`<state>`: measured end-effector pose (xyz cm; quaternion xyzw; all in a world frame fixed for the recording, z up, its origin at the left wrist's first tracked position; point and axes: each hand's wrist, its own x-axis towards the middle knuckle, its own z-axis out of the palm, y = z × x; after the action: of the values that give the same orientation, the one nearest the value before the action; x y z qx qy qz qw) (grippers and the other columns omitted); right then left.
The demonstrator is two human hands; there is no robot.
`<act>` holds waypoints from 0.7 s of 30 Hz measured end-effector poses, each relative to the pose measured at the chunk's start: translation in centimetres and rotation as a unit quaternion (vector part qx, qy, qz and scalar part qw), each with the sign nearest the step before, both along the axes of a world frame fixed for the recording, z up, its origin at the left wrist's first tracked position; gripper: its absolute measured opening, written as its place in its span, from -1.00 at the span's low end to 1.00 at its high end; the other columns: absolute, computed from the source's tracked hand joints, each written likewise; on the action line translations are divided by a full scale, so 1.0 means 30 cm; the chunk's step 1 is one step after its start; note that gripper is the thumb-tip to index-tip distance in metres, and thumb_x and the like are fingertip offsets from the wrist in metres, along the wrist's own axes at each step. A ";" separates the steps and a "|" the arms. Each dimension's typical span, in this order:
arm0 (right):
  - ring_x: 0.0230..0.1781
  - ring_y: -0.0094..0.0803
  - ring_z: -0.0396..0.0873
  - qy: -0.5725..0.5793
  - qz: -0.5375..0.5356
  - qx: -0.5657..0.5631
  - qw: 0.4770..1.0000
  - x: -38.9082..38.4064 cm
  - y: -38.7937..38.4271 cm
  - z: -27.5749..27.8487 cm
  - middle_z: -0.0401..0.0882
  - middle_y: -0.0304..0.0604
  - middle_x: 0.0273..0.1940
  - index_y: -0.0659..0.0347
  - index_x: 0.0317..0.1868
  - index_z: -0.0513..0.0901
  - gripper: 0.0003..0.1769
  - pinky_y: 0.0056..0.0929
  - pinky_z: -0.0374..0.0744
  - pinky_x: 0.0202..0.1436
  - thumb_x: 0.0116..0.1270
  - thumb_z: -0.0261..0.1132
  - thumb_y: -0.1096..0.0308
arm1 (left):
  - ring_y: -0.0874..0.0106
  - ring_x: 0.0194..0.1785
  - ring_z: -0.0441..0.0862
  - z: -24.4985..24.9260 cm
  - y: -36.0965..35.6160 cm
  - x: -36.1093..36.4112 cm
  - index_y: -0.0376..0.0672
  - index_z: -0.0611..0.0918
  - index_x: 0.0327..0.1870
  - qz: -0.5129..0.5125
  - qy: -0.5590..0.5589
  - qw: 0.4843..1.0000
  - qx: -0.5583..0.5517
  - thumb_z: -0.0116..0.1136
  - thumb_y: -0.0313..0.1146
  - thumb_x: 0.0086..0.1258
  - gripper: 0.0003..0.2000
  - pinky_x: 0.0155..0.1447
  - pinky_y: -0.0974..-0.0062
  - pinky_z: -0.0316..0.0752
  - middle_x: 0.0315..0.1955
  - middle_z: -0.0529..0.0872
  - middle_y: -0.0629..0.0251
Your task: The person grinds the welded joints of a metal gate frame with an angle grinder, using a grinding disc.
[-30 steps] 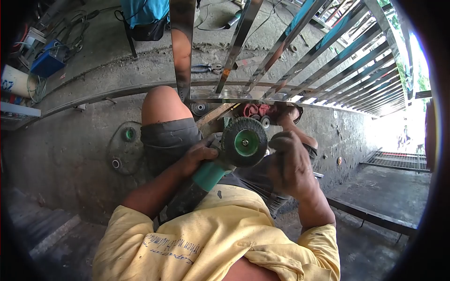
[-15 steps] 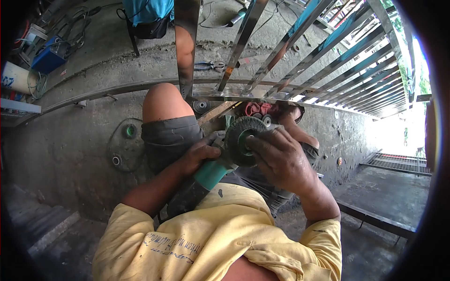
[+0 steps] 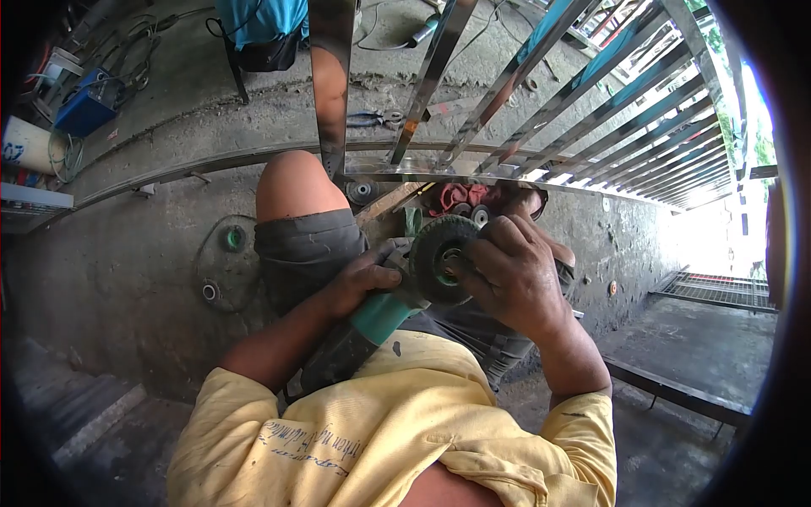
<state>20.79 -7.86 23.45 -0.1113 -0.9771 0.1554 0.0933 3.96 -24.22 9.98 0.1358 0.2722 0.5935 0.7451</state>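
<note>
My left hand (image 3: 372,275) grips the head of a green and black angle grinder (image 3: 382,318), which lies tilted against my lap. On the grinder sits a dark flap disc (image 3: 429,245) with a rough rim and a green ring at its middle. My right hand (image 3: 511,270) has thumb and fingers pinched at the disc's centre, around a small metal disc nut (image 3: 449,258). The fingertips partly cover this nut. Just beyond the disc, a red cloth (image 3: 452,197) and a small round metal wheel (image 3: 480,215) lie near my right foot.
A shiny metal railing (image 3: 473,170) with several bars stands in front of me. Pliers (image 3: 372,119) lie behind it. On the floor to the left are a large worn disc (image 3: 221,275) and a blue machine (image 3: 87,101). A metal grate (image 3: 718,290) lies at right.
The disc has shifted slightly right and turned, showing more of its metal centre. My right fingers have drawn back a little and curled more. My left hand keeps its hold.
</note>
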 end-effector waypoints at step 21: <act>-0.20 -0.17 0.51 0.042 0.036 -0.007 0.998 0.021 0.003 -0.013 0.45 -0.18 -0.21 0.03 -0.03 0.73 -0.64 -0.19 0.55 -0.18 0.11 0.50 0.31 | 0.24 0.13 0.68 -0.023 -0.009 0.001 -0.32 0.21 0.50 -0.005 0.008 1.000 -0.002 0.32 -0.16 0.26 -0.17 0.24 0.28 0.60 0.18 0.61 -0.01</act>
<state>21.42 -7.78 23.05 -0.0696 -0.9747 0.1697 0.1280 3.98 -24.50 9.30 0.1407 0.2787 0.5880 0.7462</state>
